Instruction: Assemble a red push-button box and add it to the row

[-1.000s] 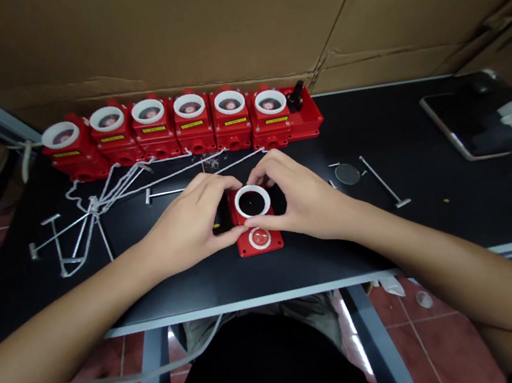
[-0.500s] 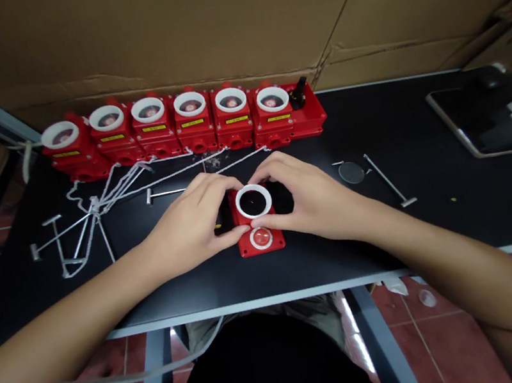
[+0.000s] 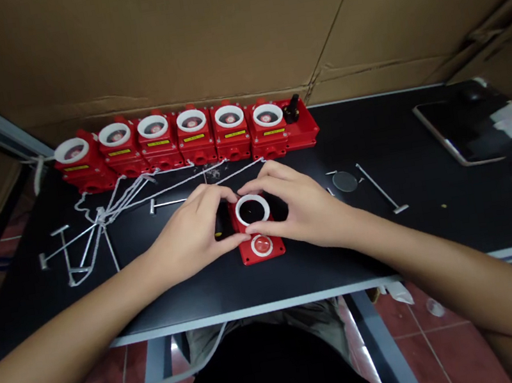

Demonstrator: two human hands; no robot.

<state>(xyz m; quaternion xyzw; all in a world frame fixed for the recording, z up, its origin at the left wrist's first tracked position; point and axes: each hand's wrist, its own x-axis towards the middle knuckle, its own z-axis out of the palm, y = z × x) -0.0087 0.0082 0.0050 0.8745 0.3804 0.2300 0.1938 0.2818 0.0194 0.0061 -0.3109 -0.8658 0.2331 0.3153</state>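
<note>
A red plate lies on the black table before me, with a round red lens near its front edge. Behind the lens is a white ring around a dark round opening. My left hand curves around the ring's left side, index finger at the back and thumb at the front. From the right, my right hand encloses it the same way, thumb across its front edge. Both hands have their fingertips on the ring, and parts of the plate are hidden under them.
Several red boxes with white rings stand in a row at the back, beside an open red box. White cords run to metal T-shaped keys. A glass disc, another T-shaped key and a phone-like device lie right.
The camera view has shifted, so the back row appears lower. Both hands stay around the white ring, with the right fingers slightly further left over it.
</note>
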